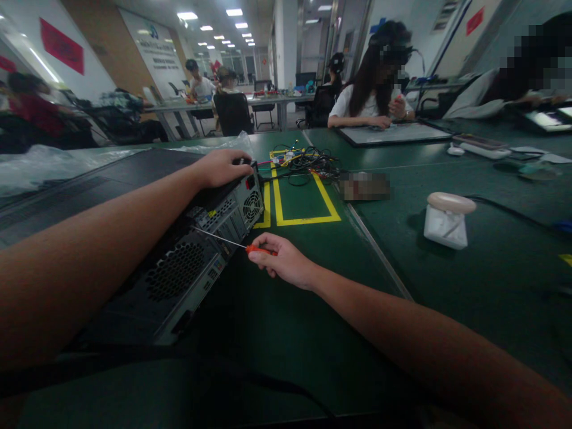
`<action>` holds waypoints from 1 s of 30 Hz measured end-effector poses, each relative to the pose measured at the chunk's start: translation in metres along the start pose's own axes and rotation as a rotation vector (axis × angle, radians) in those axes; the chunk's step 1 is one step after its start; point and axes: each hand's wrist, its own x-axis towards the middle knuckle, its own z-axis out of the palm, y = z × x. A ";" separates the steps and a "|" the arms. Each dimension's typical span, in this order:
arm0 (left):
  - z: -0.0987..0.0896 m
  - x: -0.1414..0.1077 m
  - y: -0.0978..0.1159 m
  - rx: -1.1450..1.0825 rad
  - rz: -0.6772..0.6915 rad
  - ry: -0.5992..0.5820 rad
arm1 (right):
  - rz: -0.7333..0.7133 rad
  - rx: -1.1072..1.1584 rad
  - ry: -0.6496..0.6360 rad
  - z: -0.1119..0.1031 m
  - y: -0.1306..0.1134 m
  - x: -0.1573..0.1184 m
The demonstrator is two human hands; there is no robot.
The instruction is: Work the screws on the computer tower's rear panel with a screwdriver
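A black computer case (pixel 179 271) lies on the green table (pixel 286 357) at the left, its metal rear panel with ports and a fan grille facing right. My left hand (pixel 226 167) rests on the case's far top corner, fingers apart over the edge. Its forearm crosses above the case. Beside the rear panel, my right hand (pixel 283 259) is closed round the orange-red handle of a screwdriver (pixel 223 239). The long thin shaft points left, and its tip reaches the panel near the vent slots; whether it meets a screw is too small to tell.
Tangled cables (pixel 313 161) lie behind yellow tape outlines (pixel 308 221). A white case with a round lid (pixel 447 229) stands at the right. Plastic film (pixel 67 167) lies behind the computer. Across the table, a person (pixel 375 89) works over a flat panel (pixel 393 134).
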 end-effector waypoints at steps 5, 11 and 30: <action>0.000 0.001 -0.001 -0.001 0.015 0.001 | 0.016 -0.008 0.022 0.002 -0.001 0.001; -0.001 0.001 -0.002 -0.014 0.011 -0.008 | 0.002 -0.011 0.023 0.001 0.000 0.001; 0.000 0.000 -0.001 -0.011 0.021 0.009 | 0.018 0.018 -0.012 0.000 0.002 0.001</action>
